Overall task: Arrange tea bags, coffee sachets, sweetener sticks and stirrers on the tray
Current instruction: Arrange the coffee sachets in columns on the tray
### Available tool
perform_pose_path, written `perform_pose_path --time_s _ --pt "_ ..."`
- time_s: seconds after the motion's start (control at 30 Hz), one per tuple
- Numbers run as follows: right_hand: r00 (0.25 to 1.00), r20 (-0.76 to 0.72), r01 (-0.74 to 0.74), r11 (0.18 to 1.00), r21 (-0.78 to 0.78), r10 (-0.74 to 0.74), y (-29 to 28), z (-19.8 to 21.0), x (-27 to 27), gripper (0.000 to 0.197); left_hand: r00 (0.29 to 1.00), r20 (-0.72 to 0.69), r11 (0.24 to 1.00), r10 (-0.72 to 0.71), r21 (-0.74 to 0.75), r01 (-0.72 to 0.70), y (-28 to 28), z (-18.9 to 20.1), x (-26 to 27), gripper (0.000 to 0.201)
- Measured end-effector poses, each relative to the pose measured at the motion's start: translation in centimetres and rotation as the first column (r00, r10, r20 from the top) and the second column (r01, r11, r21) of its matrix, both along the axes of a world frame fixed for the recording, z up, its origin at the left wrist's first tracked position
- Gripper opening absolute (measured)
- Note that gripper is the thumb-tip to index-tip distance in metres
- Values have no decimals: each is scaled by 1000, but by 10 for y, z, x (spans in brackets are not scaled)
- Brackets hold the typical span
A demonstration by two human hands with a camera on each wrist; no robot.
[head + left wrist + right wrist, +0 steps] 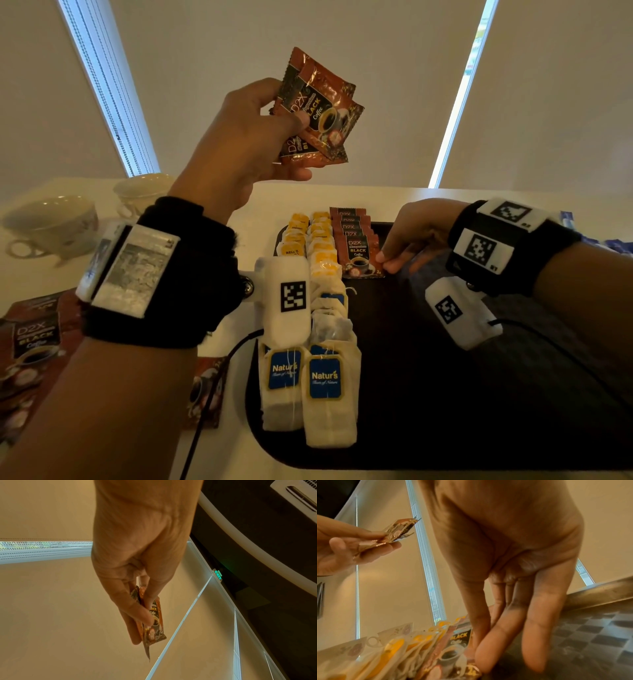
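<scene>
Left hand (246,144) grips fanned brown foil coffee sachets (318,109); right hand (407,240) pinches the near sachet (363,257) on the black tray (411,377). A sideways tug, we judge, would skew its row (352,228).

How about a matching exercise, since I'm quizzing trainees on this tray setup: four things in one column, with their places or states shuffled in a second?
Things:
1. left hand
2. right hand
3. blue-label tea bags
4. teacups

Places or states:
A. in rows at the near left of the tray
B. on the table, left of the tray
C. raised, holding a fan of coffee sachets
D. low over the tray, pinching the corner of the front coffee sachet

Pairs: 1-C, 2-D, 3-A, 4-B.
</scene>
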State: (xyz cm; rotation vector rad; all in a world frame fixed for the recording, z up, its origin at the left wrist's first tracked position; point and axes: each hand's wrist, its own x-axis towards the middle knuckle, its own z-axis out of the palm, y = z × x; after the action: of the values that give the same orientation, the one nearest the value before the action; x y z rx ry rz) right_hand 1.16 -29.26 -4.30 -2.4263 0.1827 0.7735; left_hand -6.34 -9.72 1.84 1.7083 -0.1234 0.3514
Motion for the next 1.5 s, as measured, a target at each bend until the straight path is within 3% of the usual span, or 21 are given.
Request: perform_pose_path --time_s 0.23,0.37,0.43,0.5,0.57,0.63,0.73,0.87,1.07,1.17,1.27,1.37,1.5 --pt "1000 17 -5 999 50 4 0 0 -2 8 1000 0 1000 4 -4 -4 0 0 1 24" --pt "974 222 -55 998 -9 56 3 19 -16 13 1000 -7 1000 -4 0 4 0 -1 2 28" --pt "915 402 -69 992 109 20 5 36 -23 18 1000 -16 1000 -8 14 8 0 -1 3 31" --pt "814 574 -120 943 309 -84 6 55 -33 21 999 -29 1000 -15 22 16 -1 -1 3 29" --pt "712 686 -209 887 411 -150 9 69 -44 25 999 -42 999 -21 23 22 -1 -2 3 26" --pt "653 748 -280 881 381 -116 14 72 -51 28 998 -49 999 -25 30 26 0 -2 3 25" --pt "627 777 -309 897 316 -57 25 56 -54 29 996 -75 996 -43 75 49 2 -3 1 22" --pt "582 793 -276 874 399 -178 28 34 -44 29 992 -115 991 -52 119 65 2 -6 1 22" --pt "439 884 -324 890 321 -159 24 32 -40 18 986 -155 975 -67 198 98 -2 -7 2 28" --pt "472 870 -302 900 313 -144 22 33 -39 17 986 -149 975 -74 197 103 -4 -7 0 23" --pt "567 812 -292 888 356 -139 21 36 -42 18 987 -150 981 -64 172 90 -3 -5 -1 20" --pt "678 717 -308 822 479 -163 22 38 -45 15 990 -131 983 -54 168 76 -4 -5 -2 16" --pt "709 665 -257 792 554 -235 24 37 -47 23 994 -102 982 -46 176 63 -10 -4 -2 12"
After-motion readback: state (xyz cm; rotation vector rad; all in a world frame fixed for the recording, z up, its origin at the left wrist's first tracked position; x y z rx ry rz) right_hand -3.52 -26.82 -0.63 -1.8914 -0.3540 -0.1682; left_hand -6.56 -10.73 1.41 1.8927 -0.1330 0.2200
